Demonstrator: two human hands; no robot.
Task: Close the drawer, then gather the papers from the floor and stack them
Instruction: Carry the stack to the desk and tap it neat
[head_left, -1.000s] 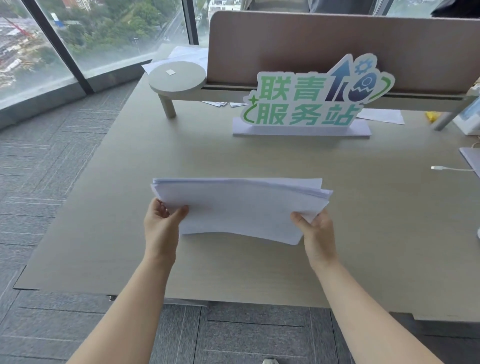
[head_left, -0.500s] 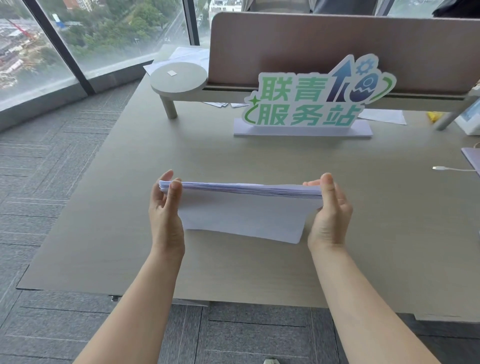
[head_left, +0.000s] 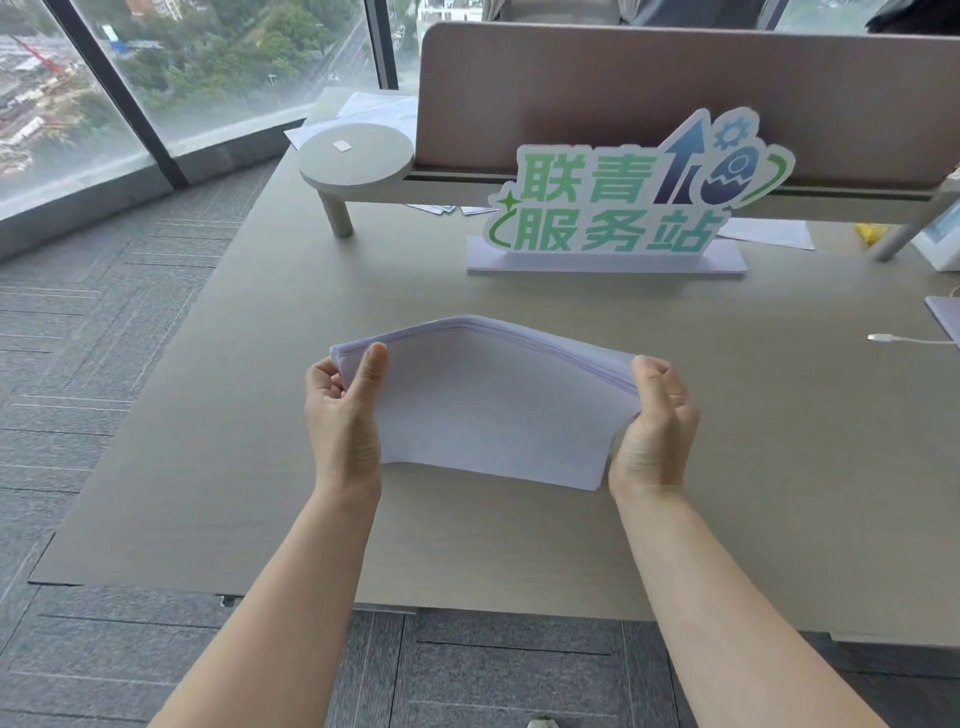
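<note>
Head view looks down over a pale wood-grain desk (head_left: 519, 545) that fills the middle of the frame, its near edge running across the lower part. Both bare arms reach in from the bottom. The left hand (head_left: 340, 410) and the right hand (head_left: 654, 415) hold a stack of papers (head_left: 488, 410) at centre frame, one at each short end, fingers curled closed around the edges; the sheets bow upward in the middle and the lower edge sits close to the desk, though I cannot tell if it touches. Behind it, right of centre, stands a green and blue cut-out sign (head_left: 623, 208) on a white base. A brown partition panel (head_left: 675, 98) spans the upper right, with a round grey shelf (head_left: 356, 156) on a leg at its left end. A white cable (head_left: 909, 340) lies at the right edge. Grey carpet tiles (head_left: 93, 364) cover the left side, and big windows (head_left: 208, 67) fill the upper left.
</note>
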